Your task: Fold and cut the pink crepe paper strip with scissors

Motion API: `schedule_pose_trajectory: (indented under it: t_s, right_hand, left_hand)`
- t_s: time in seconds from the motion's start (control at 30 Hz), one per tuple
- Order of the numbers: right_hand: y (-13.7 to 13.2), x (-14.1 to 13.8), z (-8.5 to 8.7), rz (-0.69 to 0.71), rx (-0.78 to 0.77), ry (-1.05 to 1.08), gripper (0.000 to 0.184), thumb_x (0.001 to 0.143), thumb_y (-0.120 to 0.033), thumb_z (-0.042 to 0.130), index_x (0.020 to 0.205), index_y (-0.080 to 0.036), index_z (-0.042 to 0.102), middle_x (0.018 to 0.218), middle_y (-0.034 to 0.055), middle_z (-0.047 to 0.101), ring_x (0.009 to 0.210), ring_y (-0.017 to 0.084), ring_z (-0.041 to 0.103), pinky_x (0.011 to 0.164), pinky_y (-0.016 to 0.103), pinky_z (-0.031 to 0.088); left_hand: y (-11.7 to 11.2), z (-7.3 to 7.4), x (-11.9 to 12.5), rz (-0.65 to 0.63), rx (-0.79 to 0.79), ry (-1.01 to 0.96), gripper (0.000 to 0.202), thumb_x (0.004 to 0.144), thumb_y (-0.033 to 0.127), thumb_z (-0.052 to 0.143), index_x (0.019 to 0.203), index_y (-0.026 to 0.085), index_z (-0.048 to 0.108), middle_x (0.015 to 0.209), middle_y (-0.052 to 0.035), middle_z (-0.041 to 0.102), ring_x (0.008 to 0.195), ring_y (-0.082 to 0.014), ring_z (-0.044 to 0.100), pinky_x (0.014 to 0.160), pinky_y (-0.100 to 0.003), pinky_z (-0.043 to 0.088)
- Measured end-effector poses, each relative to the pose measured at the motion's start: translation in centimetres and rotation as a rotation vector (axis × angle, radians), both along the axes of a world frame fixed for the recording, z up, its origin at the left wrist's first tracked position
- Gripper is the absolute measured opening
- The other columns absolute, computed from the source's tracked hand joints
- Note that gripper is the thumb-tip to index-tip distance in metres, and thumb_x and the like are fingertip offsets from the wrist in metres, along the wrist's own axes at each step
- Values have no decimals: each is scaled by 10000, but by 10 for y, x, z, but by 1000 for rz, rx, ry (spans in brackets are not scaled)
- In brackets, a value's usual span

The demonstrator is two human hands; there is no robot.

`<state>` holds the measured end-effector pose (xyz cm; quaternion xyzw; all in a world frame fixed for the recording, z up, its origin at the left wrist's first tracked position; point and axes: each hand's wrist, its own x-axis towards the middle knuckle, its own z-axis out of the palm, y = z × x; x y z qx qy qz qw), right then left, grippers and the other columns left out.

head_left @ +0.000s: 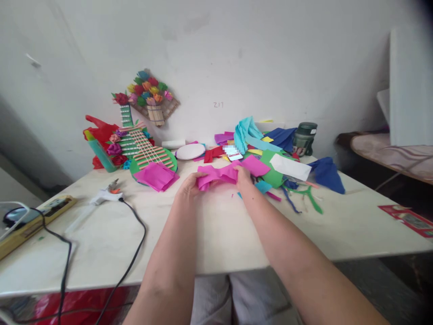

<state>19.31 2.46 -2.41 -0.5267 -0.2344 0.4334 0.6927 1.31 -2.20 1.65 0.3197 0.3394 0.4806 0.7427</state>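
A strip of pink crepe paper stretches between my two hands above the middle of the white table. My left hand pinches its left end, and my right hand grips the right end. Behind my right hand lies another pink sheet. To the left, a stack of pink crepe paper squares rests against the green guitar-shaped craft, which is decorated with sticks and paper flowers. A phone lies just beyond my hands.
A hot glue gun with a black cord lies left, near a power strip. Crepe paper scraps, a white sheet and a dark green jar crowd the back right. A stick basket of paper flowers leans on the wall.
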Motion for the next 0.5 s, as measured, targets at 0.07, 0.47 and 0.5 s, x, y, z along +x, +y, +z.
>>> schedule_pose_trajectory:
  t_s: [0.07,0.47,0.5]
  right_hand:
    - [0,0,0,4,13,12,95,589,-178,574,552,-200,489,494,-67,499,491,101,465,434,217,378]
    - [4,3,-4,-26,87,-163,129,590,-184,569,515,-195,465,485,-51,441,498,110,427,442,238,364]
    - [4,3,-5,-16,121,-193,131,595,-189,559,511,-198,459,480,-50,432,497,112,424,442,241,362]
  left_hand:
    - [3,1,-3,30,-4,12,244,711,33,518,944,84,571,854,-129,671,780,-229,661,660,-341,564]
    - [9,3,-13,56,-65,71,168,681,96,637,768,130,497,576,1,527,343,-16,370,270,-108,146]
    - [8,3,-13,24,-63,76,157,684,71,618,752,132,490,553,13,506,336,-9,350,273,-100,144]
